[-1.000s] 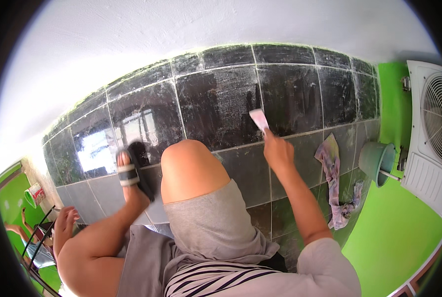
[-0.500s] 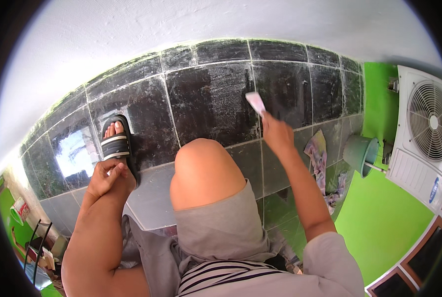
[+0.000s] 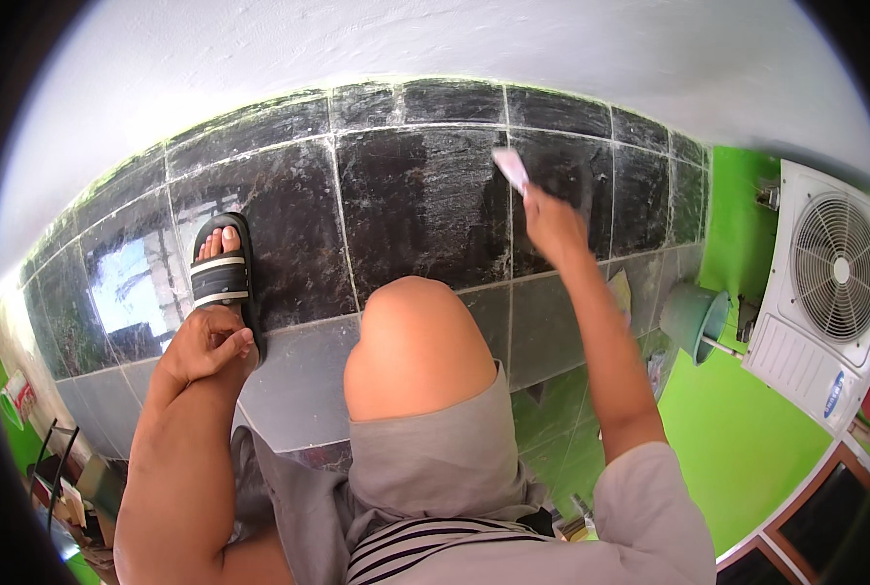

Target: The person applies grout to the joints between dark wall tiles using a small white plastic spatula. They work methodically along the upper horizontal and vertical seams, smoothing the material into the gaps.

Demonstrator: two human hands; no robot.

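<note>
My right hand (image 3: pixel 557 226) is closed round the handle of a scraper (image 3: pixel 510 168), a small tool with a pale, flat, widened end and a pinkish handle. Its flat end is against or close over the black wall tiles (image 3: pixel 425 195), near a vertical grout line; contact cannot be made out. White, chalky streaks cover the tile just left of it. At the left, my left hand (image 3: pixel 206 343) clasps my ankle, above a foot in a black sandal (image 3: pixel 222 285) with pale stripes. Part of that hand's fingers is hidden.
My bent knee (image 3: pixel 420 341) is between my arms. Grey tiles (image 3: pixel 303 380) run below the black ones. To the right are a greenish bucket (image 3: pixel 683 317), a cloth (image 3: pixel 620 292) partly behind my forearm, and a white fan unit (image 3: pixel 815 283). Assorted items (image 3: pixel 84 487) are piled at lower left.
The scraper and my right hand have shifted slightly up and right along the tiles. The view has turned a little. My left hand stays at the ankle.
</note>
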